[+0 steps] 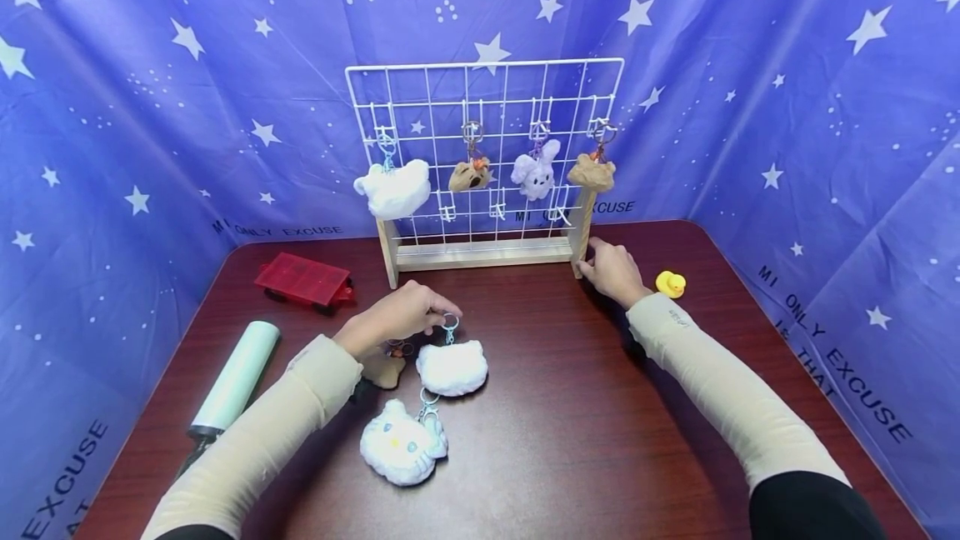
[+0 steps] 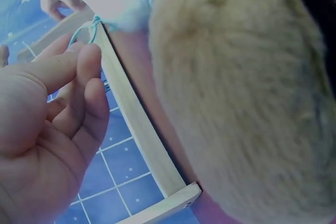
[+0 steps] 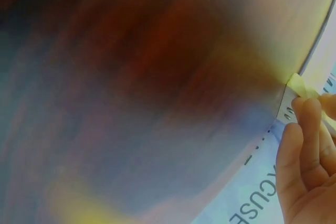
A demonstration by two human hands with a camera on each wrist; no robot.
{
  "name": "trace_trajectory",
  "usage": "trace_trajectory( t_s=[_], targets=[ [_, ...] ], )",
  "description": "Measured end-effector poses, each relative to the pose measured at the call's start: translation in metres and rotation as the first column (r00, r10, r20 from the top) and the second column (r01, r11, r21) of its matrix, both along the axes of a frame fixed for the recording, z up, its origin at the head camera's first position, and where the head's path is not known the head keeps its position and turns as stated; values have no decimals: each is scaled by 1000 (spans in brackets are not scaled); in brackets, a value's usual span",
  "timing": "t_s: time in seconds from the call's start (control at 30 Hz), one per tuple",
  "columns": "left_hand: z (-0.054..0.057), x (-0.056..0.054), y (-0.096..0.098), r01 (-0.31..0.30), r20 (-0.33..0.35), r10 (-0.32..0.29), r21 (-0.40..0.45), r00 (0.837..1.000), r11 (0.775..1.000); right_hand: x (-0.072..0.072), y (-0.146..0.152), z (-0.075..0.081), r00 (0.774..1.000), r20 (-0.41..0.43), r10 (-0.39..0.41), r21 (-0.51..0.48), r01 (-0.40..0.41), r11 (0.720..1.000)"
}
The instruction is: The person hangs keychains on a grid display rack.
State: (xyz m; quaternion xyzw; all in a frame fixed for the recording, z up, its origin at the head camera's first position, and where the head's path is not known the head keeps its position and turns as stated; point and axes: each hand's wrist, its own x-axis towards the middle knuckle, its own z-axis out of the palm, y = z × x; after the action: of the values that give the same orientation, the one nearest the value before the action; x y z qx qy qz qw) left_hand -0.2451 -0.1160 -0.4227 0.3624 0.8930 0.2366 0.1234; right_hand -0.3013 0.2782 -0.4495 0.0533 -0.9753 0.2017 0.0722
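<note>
My left hand (image 1: pixel 401 315) pinches the light-blue key ring (image 1: pixel 450 322) of a white plush keychain (image 1: pixel 452 368), whose body hangs below the fingers. In the left wrist view, thumb and fingertips meet on that ring (image 2: pixel 84 32). Under the left wrist is a brown plush keychain (image 1: pixel 384 368), partly hidden by the arm; its fur fills the right of the left wrist view. Nearer the front lies another white plush keychain (image 1: pixel 401 442), face up. My right hand (image 1: pixel 615 272) grips the right wooden foot (image 1: pixel 581 244) of a white wire grid rack (image 1: pixel 483 140).
On the rack hang a white plush (image 1: pixel 393 188), a brown plush (image 1: pixel 470 176), a lilac plush (image 1: pixel 536 177) and another brown plush (image 1: pixel 592 172). A red toy cart (image 1: pixel 303 280) and a mint-green cylinder (image 1: pixel 236 377) are at left, a yellow duck (image 1: pixel 670 283) at right.
</note>
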Motion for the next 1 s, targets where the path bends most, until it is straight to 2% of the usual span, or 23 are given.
trace_trajectory(
  t_s=[0.17,0.37,0.5,0.8,1.0],
  targets=[
    [5,1,0,6,-60,-2,74,998,997,0,-2,1,1000,10,-10,15,9,1000],
    [11,2,0,-40,-76,50,130,996,991,0,-2,1,1000,15,-17,21,16,1000],
    [13,3,1,-57,-109,74,157,991,986,1,-1,0,1000,10,-14,26,14,1000],
    [20,-1,1,-82,-156,129,279,979,957,1,-2,0,1000,5,-24,13,24,1000],
    [25,-3,2,-90,-158,146,321,977,943,2,-2,0,1000,17,-23,14,22,1000]
  ],
)
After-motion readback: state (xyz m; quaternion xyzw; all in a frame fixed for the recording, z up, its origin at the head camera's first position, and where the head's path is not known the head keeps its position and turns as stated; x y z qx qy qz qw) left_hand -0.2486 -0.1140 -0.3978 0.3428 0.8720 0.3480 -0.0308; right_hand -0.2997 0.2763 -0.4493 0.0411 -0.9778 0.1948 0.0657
